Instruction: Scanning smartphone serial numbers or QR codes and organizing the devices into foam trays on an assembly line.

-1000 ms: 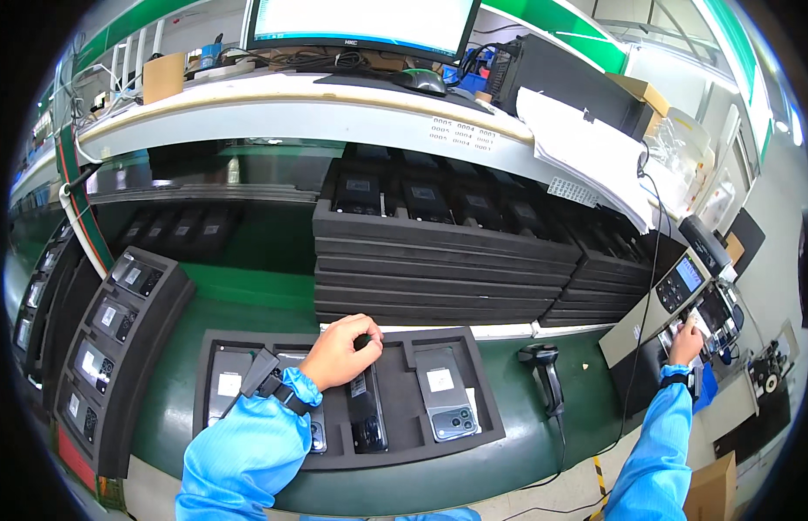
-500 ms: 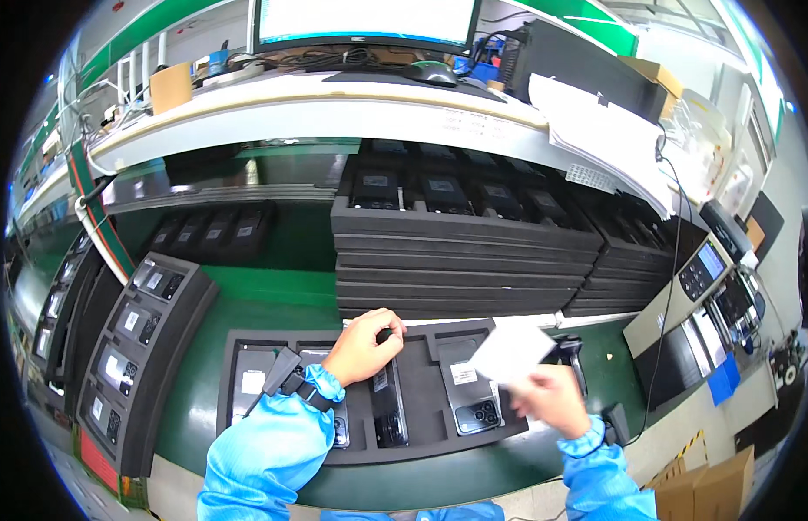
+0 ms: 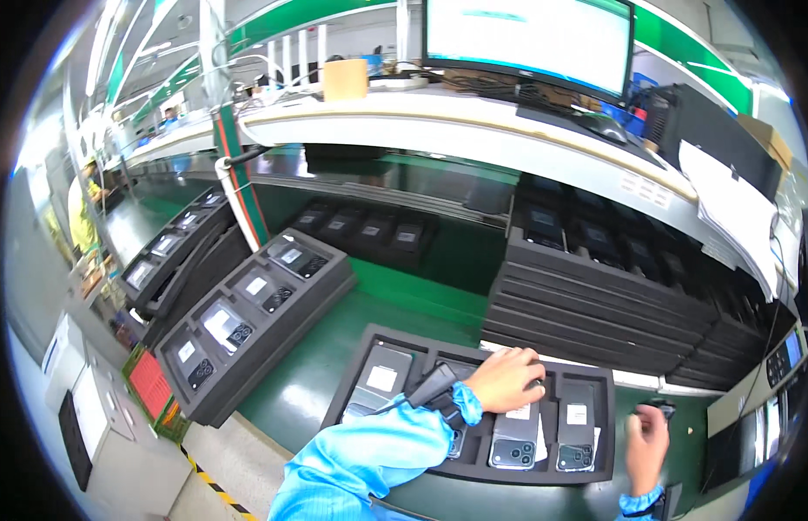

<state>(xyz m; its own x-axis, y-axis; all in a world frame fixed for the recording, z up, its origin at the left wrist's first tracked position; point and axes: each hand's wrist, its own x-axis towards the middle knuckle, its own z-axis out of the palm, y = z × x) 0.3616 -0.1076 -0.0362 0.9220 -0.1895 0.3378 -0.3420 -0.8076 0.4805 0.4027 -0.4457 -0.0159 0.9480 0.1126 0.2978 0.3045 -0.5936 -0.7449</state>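
Observation:
My left hand [image 3: 506, 380] reaches over a black foam tray [image 3: 382, 334], its fingers curled over the top end of a dark smartphone [image 3: 513, 431]. This phone lies back up, with a white label and a camera block, and a white sheet [image 3: 541, 441] shows along its right side. To its right lies another smartphone [image 3: 576, 427] with a white sheet [image 3: 596, 437] beside it. The leftmost smartphone [image 3: 382, 375] is in its slot; my sleeve covers most of the one after it. Right of the tray, my right hand [image 3: 649, 438] curls around a black handheld scanner [image 3: 664, 405], mostly hidden by the fingers.
Another foam tray of phones [image 3: 256, 317] stands at the left, with more trays [image 3: 182, 243] beyond it. Tall stacks of trays [image 3: 586, 304] rise behind on the right. Above hangs a white shelf [image 3: 473, 117] with a monitor [image 3: 526, 43]. A grey device [image 3: 773, 373] stands far right.
The view has swung left. The white sheet has left my right hand, which is now at the scanner. The phone under my left hand has gone from on edge to lying flatter.

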